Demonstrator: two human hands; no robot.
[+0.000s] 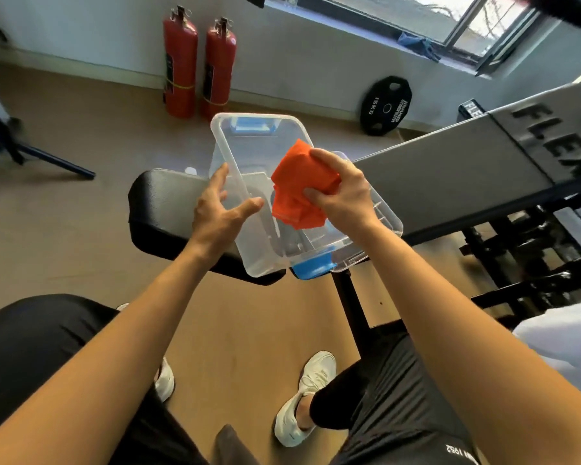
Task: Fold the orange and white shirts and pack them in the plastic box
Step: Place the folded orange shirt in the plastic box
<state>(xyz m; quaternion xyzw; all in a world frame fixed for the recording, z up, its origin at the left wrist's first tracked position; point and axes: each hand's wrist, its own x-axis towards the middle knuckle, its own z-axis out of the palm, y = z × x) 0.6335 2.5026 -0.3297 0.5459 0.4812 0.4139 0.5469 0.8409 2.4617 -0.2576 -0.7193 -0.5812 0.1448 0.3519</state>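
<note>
Above clear box (249, 236), hand (341, 193) gripping orange shirt (299, 189)

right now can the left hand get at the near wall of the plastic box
Probably yes. The left hand is open right beside the plastic box, nothing lies between them, and the right hand holds the orange shirt over the box's other side.

The right hand (341, 193) grips the bunched orange shirt (299, 186) above the clear plastic box (249, 236); the left hand (220, 209) touches the box's left wall.

Our right hand (341, 193) hides part of the orange shirt (299, 186); the frame's edge crops the white shirt (564, 344).
</note>
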